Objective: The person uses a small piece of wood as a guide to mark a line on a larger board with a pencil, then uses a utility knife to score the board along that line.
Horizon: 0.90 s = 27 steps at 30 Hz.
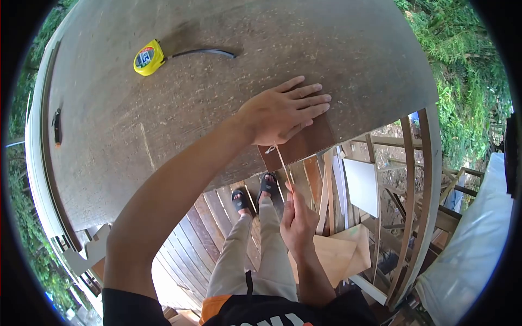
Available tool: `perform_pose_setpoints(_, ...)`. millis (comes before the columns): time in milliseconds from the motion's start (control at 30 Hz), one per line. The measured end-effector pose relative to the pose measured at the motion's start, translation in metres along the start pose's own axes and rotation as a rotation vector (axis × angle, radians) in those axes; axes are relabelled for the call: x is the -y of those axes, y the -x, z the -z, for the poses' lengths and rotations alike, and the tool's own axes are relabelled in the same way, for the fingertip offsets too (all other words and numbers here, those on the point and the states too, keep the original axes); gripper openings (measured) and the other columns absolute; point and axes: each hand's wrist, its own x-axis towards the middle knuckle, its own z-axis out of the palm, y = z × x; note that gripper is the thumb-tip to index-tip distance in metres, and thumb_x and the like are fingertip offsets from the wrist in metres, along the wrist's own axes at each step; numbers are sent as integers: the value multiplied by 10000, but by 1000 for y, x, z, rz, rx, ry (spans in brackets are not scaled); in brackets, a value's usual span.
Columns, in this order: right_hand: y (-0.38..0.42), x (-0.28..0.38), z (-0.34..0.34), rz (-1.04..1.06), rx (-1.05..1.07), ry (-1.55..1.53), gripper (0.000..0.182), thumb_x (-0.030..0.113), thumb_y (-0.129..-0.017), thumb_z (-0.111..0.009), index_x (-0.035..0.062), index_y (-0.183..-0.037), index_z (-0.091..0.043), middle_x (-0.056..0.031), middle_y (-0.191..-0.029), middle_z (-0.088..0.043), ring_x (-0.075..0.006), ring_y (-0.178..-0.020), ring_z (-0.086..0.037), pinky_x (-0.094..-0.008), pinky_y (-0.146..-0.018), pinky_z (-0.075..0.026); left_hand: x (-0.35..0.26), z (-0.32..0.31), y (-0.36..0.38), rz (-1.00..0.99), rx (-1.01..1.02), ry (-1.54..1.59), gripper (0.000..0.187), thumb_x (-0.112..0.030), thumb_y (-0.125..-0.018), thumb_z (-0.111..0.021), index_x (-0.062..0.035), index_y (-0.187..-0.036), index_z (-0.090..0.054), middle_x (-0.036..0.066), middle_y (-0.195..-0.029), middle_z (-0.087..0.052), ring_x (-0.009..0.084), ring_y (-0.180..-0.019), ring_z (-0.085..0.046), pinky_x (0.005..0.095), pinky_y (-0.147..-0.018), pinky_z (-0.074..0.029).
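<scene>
My left hand (288, 111) lies flat with its fingers spread on a brown leather piece (312, 140) at the table's edge. A row of small stitches or holes runs along the leather's lower border. Near its left corner sits a small loop of pale thread (271, 149). From there the thread (281, 160) runs tight down to my right hand (298, 217), which is closed below the table edge, its thumb and fingers pinched on the thread's end. Whether a needle is in that pinch is too small to tell.
On the worn brown table (206, 108) lie a yellow tape measure (148, 58), a dark curved strip (206, 51) and a small black tool (57, 127). Wooden framing (409, 163), a white panel (361, 187) and a plywood sheet (342, 252) stand at the lower right.
</scene>
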Motion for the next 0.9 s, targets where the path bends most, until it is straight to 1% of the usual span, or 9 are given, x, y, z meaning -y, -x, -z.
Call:
perform_pose_setpoints(33, -4, -2, -4, 9, -20, -1, 265, -23, -963, -564, -13, -1226, -598, -204, -1072, -719, -346, -854, -736, -366, -684, -583, 1, 1, 1, 6, -1, 45, 485, -202, -999, -528, -89, -1462, -439, 25, -1574, -386, 238, -1490, -289, 452, -1259, -173)
perform_pose_setpoints(233, -7, -8, -22, 39, -60, -34, 278, -23, -966, -562, -31, -1243, -584, -220, -1046, -718, -351, -877, -734, -361, -708, -586, 12, -5, 2, 20, -125, 272, 498, -39, -935, -582, -93, -1421, -490, 52, -1489, -501, 259, -1435, -396, 456, -1234, -265)
perform_pose_setpoints(367, -2, -4, -17, -57, -41, -32, 289, 24, -994, -555, -39, -1275, -570, -189, -902, -707, -304, -707, -712, -345, -600, -547, 13, -9, 0, 23, -166, 333, 442, -54, -949, -566, -97, -1387, -524, 64, -1444, -547, 262, -1397, -450, 449, -1219, -304)
perform_pose_setpoints(400, -3, -3, -13, -59, -37, -27, 289, 24, -994, -555, -39, -1275, -570, -189, -902, -707, -304, -707, -712, -345, -600, -547, 13, -9, 0, 24, -176, 305, 425, -60, -948, -571, -96, -1369, -536, 58, -1440, -551, 256, -1393, -455, 443, -1215, -312)
perform_pose_setpoints(467, -3, -3, -6, -55, -13, -73, 428, 9, -979, -562, 3, -1404, -507, -174, -1071, -731, -264, -869, -752, -307, -676, -589, 12, -11, 1, 32, -189, 285, 408, -67, -947, -575, -96, -1352, -547, 52, -1436, -555, 249, -1389, -461, 437, -1212, -321)
perform_pose_setpoints(533, 7, -14, -8, -90, -8, -152, 333, 32, -999, -542, -1, -1331, -538, -180, -1042, -731, -263, -818, -750, -325, -647, -580, 13, -9, 0, 3, -175, 157, 380, -80, -946, -580, -95, -1325, -561, 47, -1426, -563, 239, -1369, -484, 428, -1198, -345)
perform_pose_setpoints(600, 12, -18, -6, -165, 16, -325, 249, 155, -1067, -466, -20, -1225, -544, -54, -786, -609, -69, -612, -553, -234, -478, -426, 12, -8, 0, -8, -185, 119, 367, -91, -945, -586, -95, -1312, -569, 46, -1417, -571, 237, -1360, -494, 423, -1194, -352)
perform_pose_setpoints(767, 0, -14, -10, -55, -8, -156, 214, 155, -1070, -455, -3, -1180, -549, -42, -781, -585, -85, -581, -568, -235, -475, -427, 9, -8, 1, -13, -218, 67, 344, -121, -947, -595, -96, -1290, -580, 49, -1397, -586, 236, -1339, -515, 409, -1185, -367)
perform_pose_setpoints(900, -9, -13, -17, 2, -2, -76, 255, 96, -1047, -486, -23, -1268, -532, -64, -757, -583, -131, -558, -613, -286, -495, -472, 9, -8, 1, -13, -243, 90, 332, -132, -954, -588, -99, -1284, -583, 49, -1388, -592, 238, -1336, -518, 407, -1185, -367)
